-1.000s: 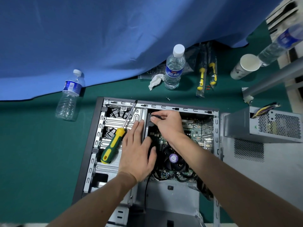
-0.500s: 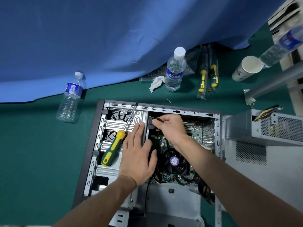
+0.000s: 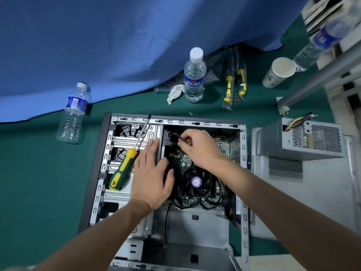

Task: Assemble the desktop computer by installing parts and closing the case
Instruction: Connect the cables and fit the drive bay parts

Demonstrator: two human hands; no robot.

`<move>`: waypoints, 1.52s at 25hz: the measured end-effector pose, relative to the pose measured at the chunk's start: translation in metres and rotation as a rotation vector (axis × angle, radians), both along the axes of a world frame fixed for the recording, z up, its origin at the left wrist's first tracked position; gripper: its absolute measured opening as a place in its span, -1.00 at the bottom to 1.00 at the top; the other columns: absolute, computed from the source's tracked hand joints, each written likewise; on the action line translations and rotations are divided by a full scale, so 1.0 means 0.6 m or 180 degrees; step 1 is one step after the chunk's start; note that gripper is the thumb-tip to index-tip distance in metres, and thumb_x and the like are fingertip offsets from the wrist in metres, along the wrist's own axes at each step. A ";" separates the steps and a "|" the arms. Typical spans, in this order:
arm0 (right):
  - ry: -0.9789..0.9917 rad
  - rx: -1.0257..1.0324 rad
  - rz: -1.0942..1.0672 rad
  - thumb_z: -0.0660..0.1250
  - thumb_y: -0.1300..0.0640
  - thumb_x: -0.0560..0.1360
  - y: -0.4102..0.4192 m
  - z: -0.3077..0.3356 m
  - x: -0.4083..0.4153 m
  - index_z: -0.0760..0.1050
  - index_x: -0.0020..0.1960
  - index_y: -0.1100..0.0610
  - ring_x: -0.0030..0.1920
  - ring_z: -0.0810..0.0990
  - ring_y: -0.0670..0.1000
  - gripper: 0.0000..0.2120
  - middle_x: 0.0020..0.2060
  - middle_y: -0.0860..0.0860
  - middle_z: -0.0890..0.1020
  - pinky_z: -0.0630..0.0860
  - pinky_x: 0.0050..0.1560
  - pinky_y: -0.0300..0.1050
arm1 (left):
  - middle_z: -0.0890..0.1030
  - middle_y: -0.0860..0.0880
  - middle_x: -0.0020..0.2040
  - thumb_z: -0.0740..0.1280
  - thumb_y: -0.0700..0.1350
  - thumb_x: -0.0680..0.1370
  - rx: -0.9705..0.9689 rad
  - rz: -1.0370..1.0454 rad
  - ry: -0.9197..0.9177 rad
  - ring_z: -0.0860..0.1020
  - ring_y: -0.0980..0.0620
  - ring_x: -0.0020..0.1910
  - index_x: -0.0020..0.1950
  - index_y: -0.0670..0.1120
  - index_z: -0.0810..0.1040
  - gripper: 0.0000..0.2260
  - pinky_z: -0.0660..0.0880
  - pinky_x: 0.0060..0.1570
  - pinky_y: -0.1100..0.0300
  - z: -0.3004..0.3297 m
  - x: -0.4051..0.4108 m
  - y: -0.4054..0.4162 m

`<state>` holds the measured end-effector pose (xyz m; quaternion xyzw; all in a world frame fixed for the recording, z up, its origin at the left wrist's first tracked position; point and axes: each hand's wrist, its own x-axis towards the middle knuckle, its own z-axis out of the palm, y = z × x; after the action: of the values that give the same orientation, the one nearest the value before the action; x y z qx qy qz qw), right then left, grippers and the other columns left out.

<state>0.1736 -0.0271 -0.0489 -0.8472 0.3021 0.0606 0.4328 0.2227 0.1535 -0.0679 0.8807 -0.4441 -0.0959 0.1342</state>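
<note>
Right hand (image 3: 197, 147) pinching black cable (image 3: 174, 136) inside one open case (image 3: 243, 153), left hand (image 3: 151, 177) flat, fingers straight, three water bottles (image 3: 194, 75).

Bare sheet-metal case (image 3: 243, 173), dull grey, stamped with ribs and slots, one edge trimmed in matt black. Screwdriver (image 3: 122, 169) lying inside: glossy green-and-yellow plastic grip, bright steel shaft. Green circuit board (image 3: 187, 159), black plastic fan (image 3: 197, 182) with a shiny purple sticker. Power supply (image 3: 300, 141) beside it, plain grey metal, perforated mesh face. Mat (image 3: 39, 182) looks matt green, smooth. Blue cloth (image 3: 117, 45) behind, soft and creased. Two clear plastic bottles (image 3: 194, 75) (image 3: 73, 114), and a paper cup (image 3: 279, 72).
</note>
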 end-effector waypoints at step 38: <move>0.0550 0.2392 -0.1356 0.12 0.29 0.64 0.252 0.013 -0.206 0.43 0.19 0.23 -0.30 0.59 0.02 -0.82 -0.22 0.12 0.58 0.51 -0.40 -0.27 | 0.35 -0.17 0.44 0.22 -0.09 0.62 -0.0594 0.0178 0.0745 0.29 -0.13 0.45 0.23 -0.16 0.51 -0.76 0.23 0.37 0.08 0.028 -0.002 0.017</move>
<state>0.0502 0.1240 -0.0411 -0.5416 0.4620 0.1464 0.6869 0.2213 0.1635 -0.0510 0.8592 -0.4076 -0.1524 0.2689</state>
